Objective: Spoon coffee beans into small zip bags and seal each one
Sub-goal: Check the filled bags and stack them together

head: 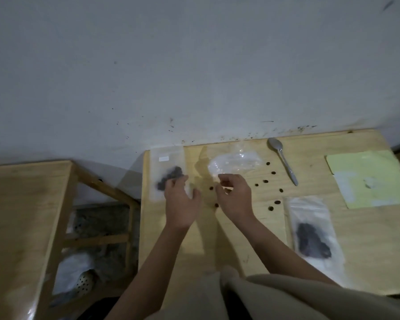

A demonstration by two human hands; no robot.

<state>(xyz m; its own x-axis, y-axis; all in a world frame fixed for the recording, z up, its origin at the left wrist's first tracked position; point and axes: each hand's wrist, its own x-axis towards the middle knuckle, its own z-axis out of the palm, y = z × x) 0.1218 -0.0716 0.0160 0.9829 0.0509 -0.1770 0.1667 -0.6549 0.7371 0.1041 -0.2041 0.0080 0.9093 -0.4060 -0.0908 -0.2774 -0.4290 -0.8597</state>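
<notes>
**Head view: both hands over the bags and loose beans**

Head camera looks down on a light wooden surface (252,239) against a pale wall. At the far left of it lies a small zip bag (168,173) with dark coffee beans inside. The left hand (181,202) is over this bag's near end, fingers spread and loosely bent; the fingertips seem to touch the bag, but I cannot tell if they grip it. Just to the right, the right hand (234,196) has curled fingers that pinch the near edge of a crumpled clear bag (234,163). Loose beans (265,181) lie scattered on the wood beside it. Further right a metal spoon (283,160) lies flat. Near the front, a second filled bag (314,236) rests. A yellow-green paper (367,179) lies at the far right.
</notes>
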